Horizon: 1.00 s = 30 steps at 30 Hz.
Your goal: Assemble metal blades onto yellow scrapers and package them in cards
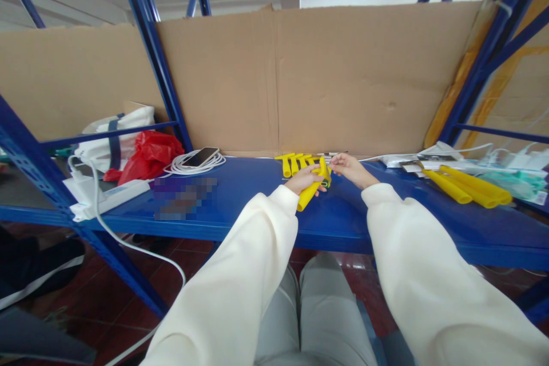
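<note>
My left hand [303, 179] is closed around a yellow plastic handle [307, 197], a hollow tube with a narrower part at its upper end. Close to that upper end, my right hand [348, 169] has its fingertips pinched together; anything between them is too small to make out. A small black and yellow-green object [326, 181] shows beside the left hand, partly hidden by the handle. Behind the hands, several similar yellow pieces [294, 163] lie in a row on the blue shelf [244, 194]. Thin metal pieces [329, 155] lie just behind the fingers.
Larger yellow tubular handles [454, 187] lie at the right beside plastic packaging [510, 177]. To the left are a phone [202, 156] on a coiled white cable [178, 166], a power strip [115, 195] and a red bag [150, 154]. Cardboard [343, 80] walls the back between blue posts.
</note>
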{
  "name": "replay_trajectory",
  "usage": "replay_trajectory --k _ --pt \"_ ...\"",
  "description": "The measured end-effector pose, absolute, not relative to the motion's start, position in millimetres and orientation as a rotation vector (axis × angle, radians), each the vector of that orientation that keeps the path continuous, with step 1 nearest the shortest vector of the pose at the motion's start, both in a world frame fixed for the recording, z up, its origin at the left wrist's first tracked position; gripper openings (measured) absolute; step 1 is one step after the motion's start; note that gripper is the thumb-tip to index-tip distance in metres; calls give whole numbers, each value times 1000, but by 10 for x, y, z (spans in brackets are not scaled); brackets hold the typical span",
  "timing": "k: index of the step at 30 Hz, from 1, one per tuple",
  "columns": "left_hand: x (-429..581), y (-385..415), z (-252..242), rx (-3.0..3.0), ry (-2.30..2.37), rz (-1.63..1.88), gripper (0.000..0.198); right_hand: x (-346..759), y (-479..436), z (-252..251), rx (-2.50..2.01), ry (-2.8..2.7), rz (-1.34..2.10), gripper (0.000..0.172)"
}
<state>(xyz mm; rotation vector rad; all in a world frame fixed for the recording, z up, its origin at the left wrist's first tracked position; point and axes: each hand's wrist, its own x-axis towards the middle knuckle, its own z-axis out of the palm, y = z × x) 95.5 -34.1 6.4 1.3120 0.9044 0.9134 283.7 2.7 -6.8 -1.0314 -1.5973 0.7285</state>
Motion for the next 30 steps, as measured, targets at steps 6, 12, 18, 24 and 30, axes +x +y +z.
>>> replay_trajectory --k 6,12,18,24,30 --pt "953 -356 60 1350 888 910 69 2785 -30 -35 -952 -1586 794 38" --pt "931 -339 57 1406 847 861 70 2759 -45 -24 -938 -1600 794 43" --pt "914 -353 95 1389 816 815 65 2802 44 -75 -973 -1586 669 48" --pt "902 -343 80 1319 812 853 67 2795 40 -69 -1046 -1600 704 45" --pt "901 -290 27 1205 708 884 67 2732 -28 -36 -1017 -1614 781 48"
